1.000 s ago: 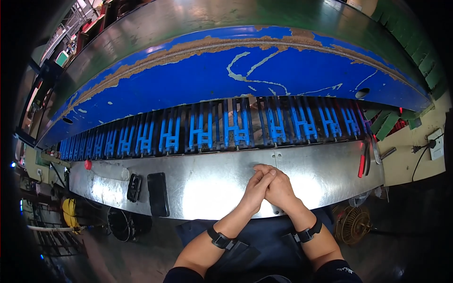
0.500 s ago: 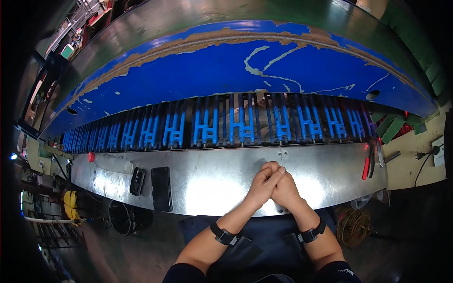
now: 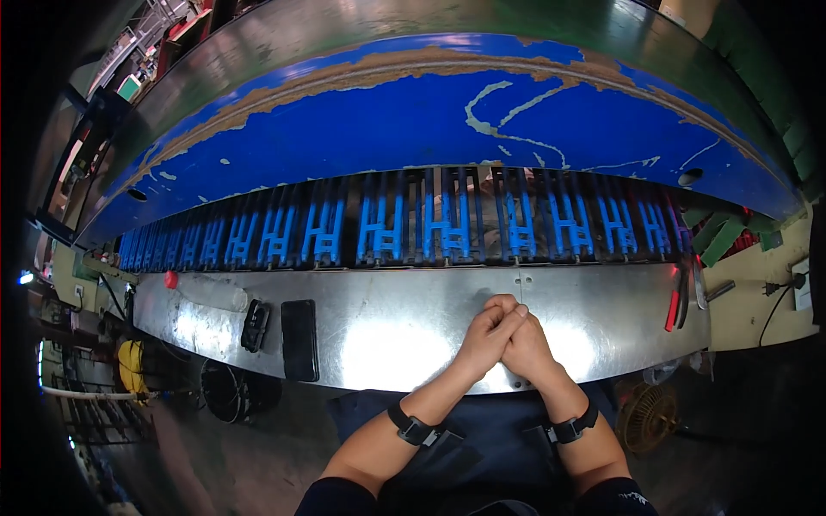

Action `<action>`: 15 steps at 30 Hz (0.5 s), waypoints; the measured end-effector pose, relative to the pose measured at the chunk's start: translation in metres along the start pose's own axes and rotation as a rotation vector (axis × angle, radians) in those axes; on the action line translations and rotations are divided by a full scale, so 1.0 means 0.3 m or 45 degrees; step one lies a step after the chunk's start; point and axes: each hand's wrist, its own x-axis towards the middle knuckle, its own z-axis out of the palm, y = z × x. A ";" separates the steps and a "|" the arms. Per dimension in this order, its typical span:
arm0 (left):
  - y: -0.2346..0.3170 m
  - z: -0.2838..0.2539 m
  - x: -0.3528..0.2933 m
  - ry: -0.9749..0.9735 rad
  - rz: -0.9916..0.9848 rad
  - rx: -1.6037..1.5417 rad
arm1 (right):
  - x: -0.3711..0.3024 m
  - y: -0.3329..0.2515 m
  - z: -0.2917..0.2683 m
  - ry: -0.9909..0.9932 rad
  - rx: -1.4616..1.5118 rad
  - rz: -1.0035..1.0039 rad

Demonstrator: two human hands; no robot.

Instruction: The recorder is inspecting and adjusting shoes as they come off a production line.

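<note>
My left hand and my right hand are clasped together over the near edge of the metal worktop. Both are closed, with the fingers folded against each other. Nothing shows in them, though the inside of the clasp is hidden. A black strap with a small buckle circles each wrist. To the left on the worktop lie a black phone, a small black case-like object and a clear plastic bottle with a red cap.
Beyond the worktop runs a row of blue metal brackets under a blue machine beam with chipped paint. Red-handled pliers lie at the right end. Below the edge stand a fan at right and a black bucket at left.
The whole scene has shifted slightly to the right in the picture. My hands stay clasped in the same place on the worktop.
</note>
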 end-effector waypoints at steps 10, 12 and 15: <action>-0.139 -0.103 0.052 0.178 0.067 0.143 | 0.002 0.096 0.102 0.133 0.086 -0.214; 0.004 -0.095 -0.009 0.063 0.191 0.009 | 0.021 0.006 0.114 0.031 0.064 -0.099; 0.092 -0.162 -0.070 0.040 0.003 -0.051 | 0.044 -0.070 0.163 0.044 0.030 -0.100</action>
